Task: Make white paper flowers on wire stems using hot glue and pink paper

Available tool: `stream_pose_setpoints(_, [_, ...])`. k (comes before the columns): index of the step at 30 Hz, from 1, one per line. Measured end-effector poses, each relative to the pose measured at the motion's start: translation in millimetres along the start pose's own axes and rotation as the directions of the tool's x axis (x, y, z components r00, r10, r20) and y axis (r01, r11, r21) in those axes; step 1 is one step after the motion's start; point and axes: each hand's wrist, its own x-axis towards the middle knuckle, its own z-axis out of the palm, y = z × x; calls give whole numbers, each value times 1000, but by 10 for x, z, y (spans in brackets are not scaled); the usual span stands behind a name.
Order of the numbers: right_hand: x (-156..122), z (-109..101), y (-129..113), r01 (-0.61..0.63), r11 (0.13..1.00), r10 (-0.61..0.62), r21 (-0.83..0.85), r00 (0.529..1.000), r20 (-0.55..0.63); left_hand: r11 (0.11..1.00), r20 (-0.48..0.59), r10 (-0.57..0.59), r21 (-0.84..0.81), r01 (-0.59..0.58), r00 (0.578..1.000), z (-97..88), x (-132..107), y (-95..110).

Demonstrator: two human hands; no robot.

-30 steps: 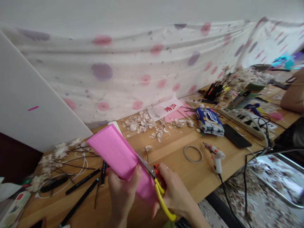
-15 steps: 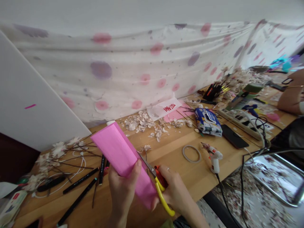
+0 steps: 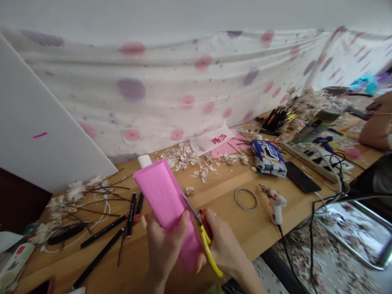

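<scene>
My left hand [image 3: 165, 245] is shut on a folded sheet of pink crepe paper [image 3: 162, 196], which stands tilted upward from my grip. In my right hand [image 3: 225, 241] are yellow-handled scissors [image 3: 208, 249]. Their steel blades [image 3: 191, 210] meet the paper's right edge, just beside my left thumb. A white cylindrical end [image 3: 144, 161] shows behind the paper's top. The paper hides part of the wooden table [image 3: 245, 220].
Black markers [image 3: 131, 214] and twigs with white paper blossoms [image 3: 75, 192] lie left. Paper petals [image 3: 183, 157], a wipes packet [image 3: 268, 159], a tape roll [image 3: 246, 199], a hot glue gun [image 3: 277, 206], a phone [image 3: 301, 177] and a power strip [image 3: 312, 161] lie beyond. Another person's arm [image 3: 378, 126] is far right.
The pink paper has turned more upright and shifted right, along with both hands. The white end now shows more fully behind the paper. The scissors stay at its edge.
</scene>
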Motion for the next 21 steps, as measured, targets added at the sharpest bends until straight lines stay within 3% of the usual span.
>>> stream_pose_setpoints(4, [21, 11, 21, -13, 999, 13, 41, 1000, -5, 1000, 53, 20, 11, -21, 998, 42, -43, 1])
stream_pose_setpoints(14, [17, 38, 150, 8, 993, -6, 114, 1000, -19, 999, 72, 45, -12, -44, 996, 123, -60, 76])
stream_pose_setpoints(21, [25, 66, 290, 28, 979, -1, 201, 991, -135, 995, 52, -48, -87, 52, 998, 184, -72, 83])
